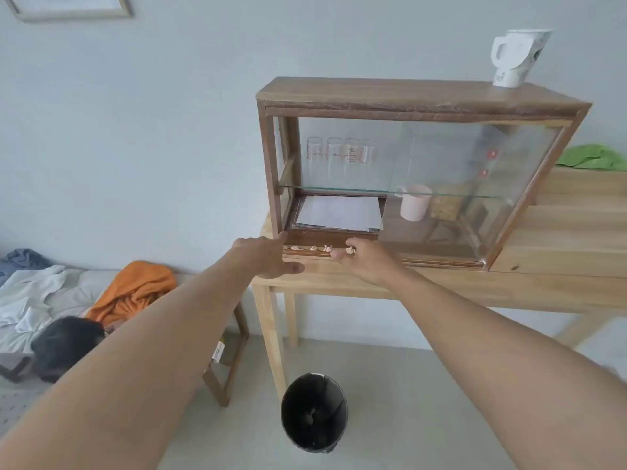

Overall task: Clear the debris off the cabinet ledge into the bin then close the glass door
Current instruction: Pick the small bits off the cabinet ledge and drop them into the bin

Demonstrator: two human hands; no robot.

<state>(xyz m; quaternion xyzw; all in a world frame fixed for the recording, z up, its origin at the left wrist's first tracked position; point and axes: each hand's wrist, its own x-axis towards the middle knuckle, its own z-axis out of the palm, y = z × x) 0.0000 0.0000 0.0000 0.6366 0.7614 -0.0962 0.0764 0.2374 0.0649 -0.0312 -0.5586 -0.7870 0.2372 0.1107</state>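
Note:
A wooden cabinet (420, 96) with glass shelves stands on a light wooden table (424, 283). Its sliding glass door (475, 184) is pushed to the right, leaving the left half open. Several small pale debris scraps (314, 248) lie in a row on the cabinet's front ledge (305, 254). My left hand (268, 257) rests flat at the ledge's left end, fingers spread, holding nothing. My right hand (364, 261) pinches the rightmost scrap (350, 250) between thumb and fingers. A black bin (314, 412) stands on the floor below, with a few scraps inside.
Inside the cabinet are several glasses (339, 152), a stack of papers (339, 213) and a pink mug (414, 206). A white jug (515, 57) stands on top. A green cloth (590, 157) lies at the right. A bench with clothes (132, 293) is at the left.

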